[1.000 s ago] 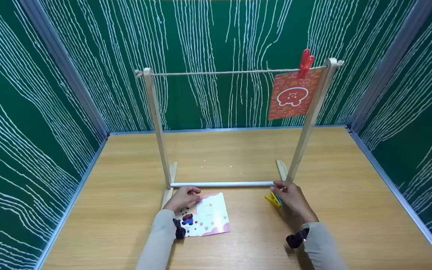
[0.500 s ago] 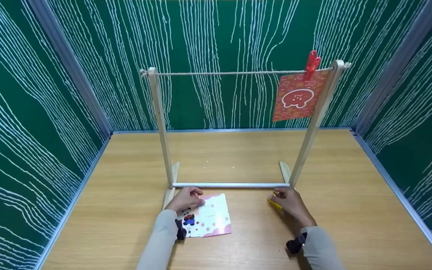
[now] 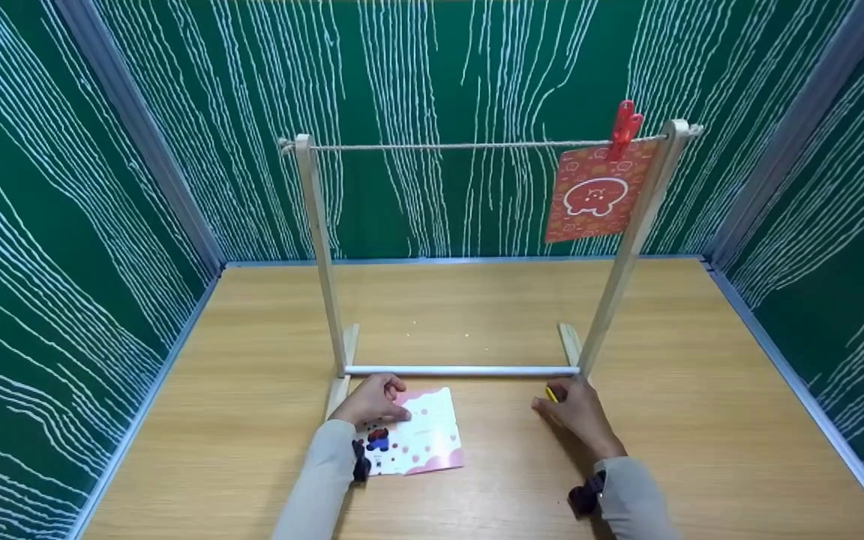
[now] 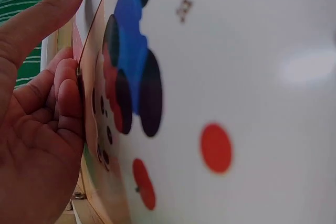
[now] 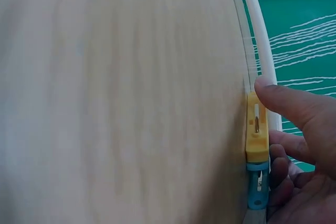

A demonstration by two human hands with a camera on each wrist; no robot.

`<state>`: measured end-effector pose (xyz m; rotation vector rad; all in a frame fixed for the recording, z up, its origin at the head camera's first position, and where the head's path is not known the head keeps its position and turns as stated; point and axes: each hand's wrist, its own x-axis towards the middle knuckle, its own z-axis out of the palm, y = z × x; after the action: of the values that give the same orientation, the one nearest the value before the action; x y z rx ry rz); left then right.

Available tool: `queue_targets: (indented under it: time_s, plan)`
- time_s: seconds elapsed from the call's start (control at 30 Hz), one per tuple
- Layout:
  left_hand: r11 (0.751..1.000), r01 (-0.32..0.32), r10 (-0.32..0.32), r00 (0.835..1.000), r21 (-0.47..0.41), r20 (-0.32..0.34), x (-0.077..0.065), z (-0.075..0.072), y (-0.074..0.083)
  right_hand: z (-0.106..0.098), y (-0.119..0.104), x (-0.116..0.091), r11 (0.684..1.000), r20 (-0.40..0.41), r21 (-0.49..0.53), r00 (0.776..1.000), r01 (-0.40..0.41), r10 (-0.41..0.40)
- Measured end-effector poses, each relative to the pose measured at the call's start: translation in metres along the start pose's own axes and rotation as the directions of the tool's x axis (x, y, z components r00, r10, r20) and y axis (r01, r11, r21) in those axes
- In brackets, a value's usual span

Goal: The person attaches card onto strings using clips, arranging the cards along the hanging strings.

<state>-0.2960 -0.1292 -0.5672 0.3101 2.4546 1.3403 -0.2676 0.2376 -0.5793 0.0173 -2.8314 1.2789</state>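
Observation:
My left hand [image 3: 372, 401] rests over the left part of a white and pink card [image 3: 432, 431] with a cartoon bear figure, lying on the table. In the left wrist view its fingers [image 4: 68, 95] curl loosely against the card's edge, the thumb stretched apart from them. At the right, my right hand [image 3: 576, 409] pinches a yellow clothespin [image 5: 257, 129], thumb at its upper end and a finger beside it. Just below it in the right wrist view, a blue clothespin [image 5: 258, 184] lies against the fingers; the hand hides it in the head view.
A wooden frame with two posts [image 3: 321, 255], a white bottom bar [image 3: 462, 370] and a rope [image 3: 447, 146] stands behind the hands. From the rope's right end hangs a red card [image 3: 593, 199], held by a red clothespin [image 3: 624, 129]. Green walls [image 3: 402, 202] enclose the table [image 3: 462, 300].
My right hand has drawn back from the bottom bar's right end and closed on the yellow clothespin, now mostly covered. The left thumb has shifted slightly over the card. The view shifted slightly early on.

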Motion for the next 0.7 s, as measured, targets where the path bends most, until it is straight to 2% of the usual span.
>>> queue_targets:
  time_s: [0.37,0.7]
  plan:
    - [0.997,0.082,-0.082,0.996,-0.003,-0.023,-0.0029,0.0020,0.0032,0.0028,-0.0029,0.0018,0.997,0.023,-0.054,0.998,-0.054,0.055]
    - [0.991,0.132,-0.133,0.991,-0.027,-0.031,-0.0042,0.0035,0.0047,0.0021,-0.0040,0.0010,0.997,0.023,-0.072,0.999,-0.035,0.036]
